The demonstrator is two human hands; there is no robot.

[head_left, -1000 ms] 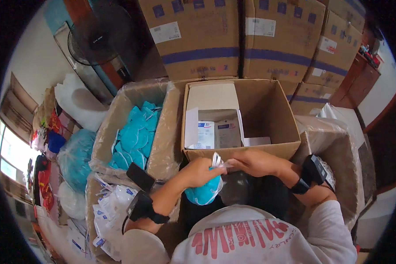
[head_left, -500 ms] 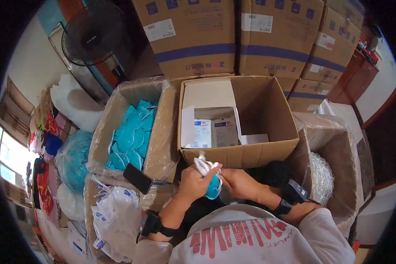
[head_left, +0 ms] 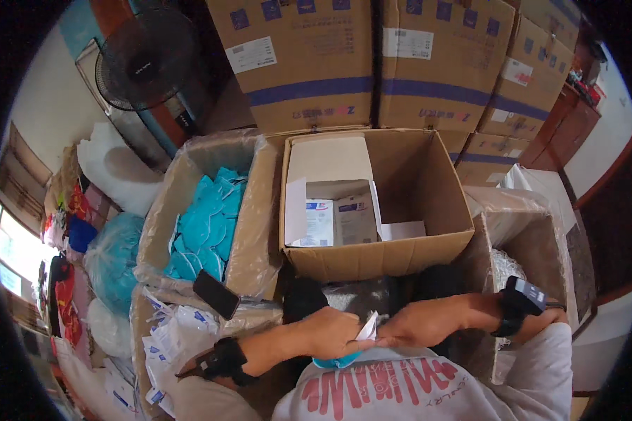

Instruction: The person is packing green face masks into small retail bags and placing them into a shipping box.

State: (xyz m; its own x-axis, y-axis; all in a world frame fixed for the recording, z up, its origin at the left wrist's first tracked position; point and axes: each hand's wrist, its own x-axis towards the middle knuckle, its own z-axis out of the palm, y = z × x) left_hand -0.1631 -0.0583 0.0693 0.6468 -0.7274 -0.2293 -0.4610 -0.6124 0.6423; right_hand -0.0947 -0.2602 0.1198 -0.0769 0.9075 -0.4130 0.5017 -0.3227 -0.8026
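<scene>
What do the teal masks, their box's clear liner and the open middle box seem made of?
The teal masks look like matte fabric, perhaps nonwoven, judging by their unshiny surface. The clear liner is probably glossy plastic film: wrinkled and see-through. The open middle box appears matte brown cardboard, with creased walls.

A person wears a pale grey-white sweatshirt (head_left: 418, 409) with jagged red stripes and lettering across the chest. Its sleeves (head_left: 541, 361) leave the forearms bare. Each forearm carries a black strapped device: the left one (head_left: 221, 361) wide and dark, the right one (head_left: 524, 297) a boxy block with small pale markings. The legs (head_left: 304, 295) are in black.
</scene>
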